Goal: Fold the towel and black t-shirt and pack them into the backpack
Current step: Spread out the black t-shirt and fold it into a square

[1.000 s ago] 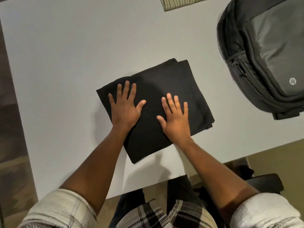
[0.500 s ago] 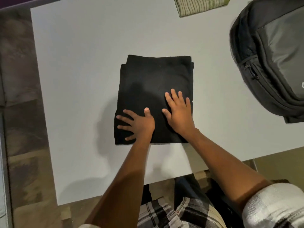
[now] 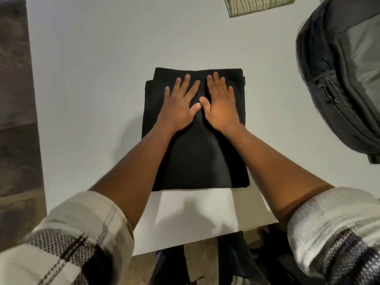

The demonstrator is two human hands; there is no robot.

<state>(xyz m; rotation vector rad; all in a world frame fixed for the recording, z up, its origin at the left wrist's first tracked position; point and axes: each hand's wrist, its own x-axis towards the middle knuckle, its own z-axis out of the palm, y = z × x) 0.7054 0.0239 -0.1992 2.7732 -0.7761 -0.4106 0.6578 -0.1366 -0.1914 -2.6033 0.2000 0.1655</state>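
1. Along the left edge of the frame, a dark mottled brown floor (image 3: pixel 16 99) shows beside the pale grey-white flat surface (image 3: pixel 92 58); its pattern is blurred and hard to make out.
2. At lower left, a rolled cream plaid shirt sleeve (image 3: pixel 67 239) is cut off by the frame edge.
3. In the centre of the frame, the black t-shirt (image 3: pixel 197 157), folded into a neat upright rectangle, lies flat on the surface, with layered edges visible at its top corners.
4. The left hand (image 3: pixel 178 108) lies palm down on the upper half of the t-shirt, its fingers (image 3: pixel 186 81) spread and released, pressing the cloth rather than grasping it.
5. The right hand (image 3: pixel 221 105) lies just beside it, thumbs touching, fingers flat and also released.
6. At the top edge, right of centre, a folded green-and-cream striped towel (image 3: pixel 257 5) is partly cut off.
7. At the right edge, a black and grey fabric backpack (image 3: pixel 339 79) lies on the surface, cut off; no writing can be read on it.
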